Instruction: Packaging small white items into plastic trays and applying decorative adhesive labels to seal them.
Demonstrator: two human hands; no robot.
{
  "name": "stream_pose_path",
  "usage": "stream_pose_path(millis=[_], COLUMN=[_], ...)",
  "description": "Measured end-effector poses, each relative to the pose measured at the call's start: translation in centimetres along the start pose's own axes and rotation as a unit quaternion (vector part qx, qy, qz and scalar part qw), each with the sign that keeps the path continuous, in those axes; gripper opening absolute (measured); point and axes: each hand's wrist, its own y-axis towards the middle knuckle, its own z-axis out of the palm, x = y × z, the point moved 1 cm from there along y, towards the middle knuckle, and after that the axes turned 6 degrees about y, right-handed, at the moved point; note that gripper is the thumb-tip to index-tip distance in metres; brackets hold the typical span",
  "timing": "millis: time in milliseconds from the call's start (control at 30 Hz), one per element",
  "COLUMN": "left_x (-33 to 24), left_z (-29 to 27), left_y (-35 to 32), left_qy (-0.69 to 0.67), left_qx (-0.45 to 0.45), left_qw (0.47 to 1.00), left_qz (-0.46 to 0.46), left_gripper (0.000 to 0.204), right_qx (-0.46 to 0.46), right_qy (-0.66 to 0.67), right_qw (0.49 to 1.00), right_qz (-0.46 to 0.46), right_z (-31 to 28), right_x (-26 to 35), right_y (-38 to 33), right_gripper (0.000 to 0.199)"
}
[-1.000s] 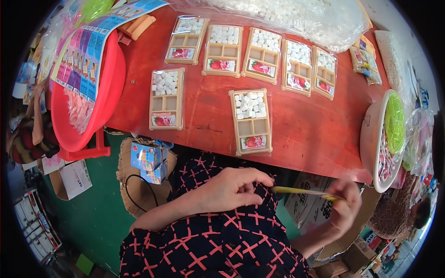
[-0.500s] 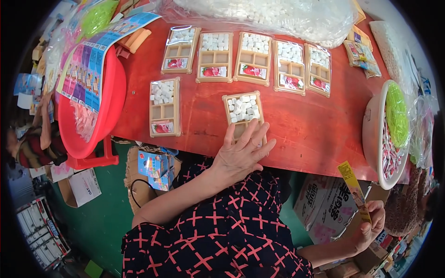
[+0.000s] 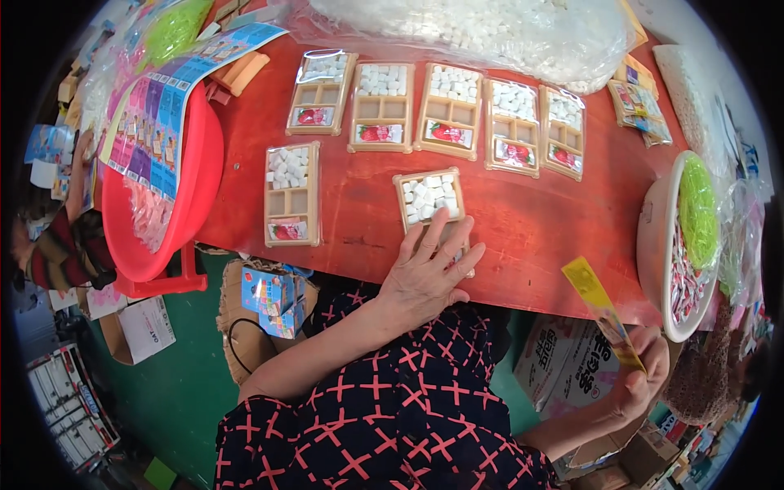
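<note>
My left hand (image 3: 425,269) lies with fingers spread over the lower part of a tan compartment tray (image 3: 399,192) near the table's front edge. White marshmallow-like pieces (image 3: 430,196) fill its top compartment; the lower compartments are mostly hidden under my fingers. Off to the right, past the table edge, my right hand (image 3: 641,371) pinches the lower end of a long, flat yellow strip (image 3: 596,302) with printing on it. The strip tilts up and leftward over the table edge. Another filled tray (image 3: 291,196), with a strawberry-printed packet in its bottom compartment, sits to the left.
Several similar trays (image 3: 381,108) stand in a row at the back, before a big clear bag (image 3: 490,37) of white pieces. A red basin (image 3: 208,155) with printed sheets (image 3: 155,122) is at left; a white basin (image 3: 657,220) of small packets is at right. Another person's arm shows far left.
My right hand has moved up and a little left, bringing the yellow strip closer to the table. My left hand stays on the tray.
</note>
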Motion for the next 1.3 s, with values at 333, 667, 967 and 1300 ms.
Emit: stream_pose_path(millis=[333, 667, 967, 1300], left_x=[0.6, 0.5, 2.5, 3.7], left_z=[-3.8, -6.3, -4.7, -3.9], left_y=[-1.0, -3.2, -2.7, -2.1], left_qy=[-0.188, -0.583, -0.540, -0.445], left_qx=[-0.077, -0.059, -0.101, -0.100], left_qw=[0.978, 0.776, 0.756, 0.797], left_qz=[-0.058, -0.235, -0.356, -0.395], left_gripper=[0.088, 0.053, 0.038, 0.043], right_qx=[0.103, 0.169, 0.089, 0.086], right_qy=[0.155, 0.163, 0.018, -0.204], right_qw=[0.981, 0.948, 0.974, 0.962], right_qz=[0.053, 0.214, 0.206, 0.160], right_z=[7.7, 11.4, 13.3, 14.5], right_x=[-2.0, -5.4, -10.1, -12.8], right_y=[3.3, 2.2, 6.3, 8.4], right_gripper=[0.051, 0.055, 0.035, 0.029])
